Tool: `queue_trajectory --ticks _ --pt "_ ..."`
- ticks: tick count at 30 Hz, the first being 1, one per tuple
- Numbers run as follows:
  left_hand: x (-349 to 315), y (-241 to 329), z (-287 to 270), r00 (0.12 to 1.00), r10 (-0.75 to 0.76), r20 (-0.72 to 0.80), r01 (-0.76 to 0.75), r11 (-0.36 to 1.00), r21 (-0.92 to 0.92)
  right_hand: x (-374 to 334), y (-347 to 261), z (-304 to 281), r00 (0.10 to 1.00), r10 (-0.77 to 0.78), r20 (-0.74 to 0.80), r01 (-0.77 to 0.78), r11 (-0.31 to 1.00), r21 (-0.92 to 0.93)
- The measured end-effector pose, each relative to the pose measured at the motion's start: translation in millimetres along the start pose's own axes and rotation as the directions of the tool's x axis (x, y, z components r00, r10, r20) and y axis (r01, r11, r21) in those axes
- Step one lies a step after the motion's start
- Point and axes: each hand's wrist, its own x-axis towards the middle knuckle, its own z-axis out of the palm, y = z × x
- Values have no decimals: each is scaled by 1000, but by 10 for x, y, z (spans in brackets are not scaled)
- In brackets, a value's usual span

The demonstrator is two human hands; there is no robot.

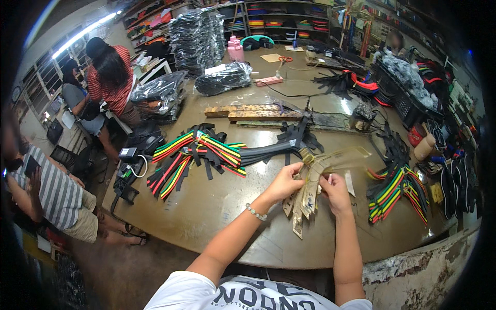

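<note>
Near the front edge of the table, a bundle of flat tan strips (310, 192), bent at the top and fanned out at the lower ends, is between my two hands. My left hand (287, 182) is closed on the bundle's left side, a bead bracelet on that wrist. On the other side my right hand (337, 195) pinches at its edge; a small white tip shows between those fingers, too small to name. Thin tan strips stretch blurred to the right from the top. Just left of the bundle lies a bunch of black straps (271, 153).
Bundles of red, yellow, green and black strips lie left (199, 155) and right (398, 194). Wooden bars (263, 112) lie beyond my hands. Plastic-wrapped black goods (223, 80), a pink jug (235, 50) and a black crate (408, 93) stand farther back. Several people are at the left.
</note>
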Motion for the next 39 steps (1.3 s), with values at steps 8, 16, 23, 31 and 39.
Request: queue_trajectory --ticks 8,16,23,31,39 --pt "-82 -14 -117 930 -352 105 363 835 -413 0 174 27 908 -364 -209 210 826 -523" --pt "-89 -81 133 996 -25 87 56 924 -378 -28 226 145 947 -299 -115 217 864 -454" --pt "-37 -89 216 991 -91 -98 54 941 -334 34 122 -197 952 -307 2 253 781 -571" --pt "-92 231 -605 816 -33 -577 -284 847 -450 437 309 -1282 915 -367 -168 97 604 -791" --pt "-786 280 -427 802 -133 -582 -146 902 -407 40 -16 -664 883 -447 -146 -65 192 -979"
